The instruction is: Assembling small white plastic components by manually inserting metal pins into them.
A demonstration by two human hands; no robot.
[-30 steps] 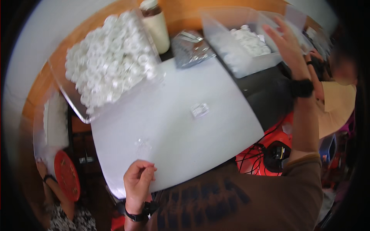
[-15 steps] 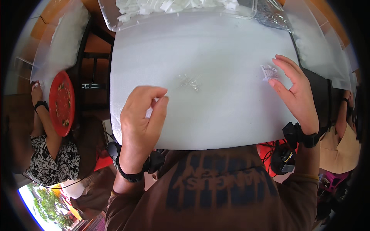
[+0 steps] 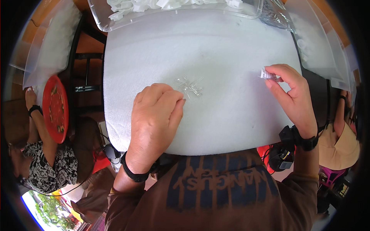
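On the white foam-like table top lies a small loose pile of thin clear pin-like pieces [image 3: 189,86]. Close to its lower left is my left hand [image 3: 156,113], its thumb and fingers pressed together; whatever may be between the fingertips is too small or hidden to make out. At the right of the table my right hand [image 3: 293,94] pinches a small clear packet with purple-white print [image 3: 266,74] between thumb and fingers. The packet looks crumpled, partly covered by the fingertips, and what is inside does not show.
A clear plastic bin [image 3: 175,12] holding many white plastic pieces stands at the far edge. Beside it lies a shiny clear bag [image 3: 275,17]. Big translucent containers flank the table. To the left, a co-worker in a patterned top [image 3: 54,169] sits near a red tray [image 3: 47,111].
My left hand has moved right, toward the clear pieces, and its fingers have closed. My right thumb and fingers have come together on the packet, which is now turned and bunched up.
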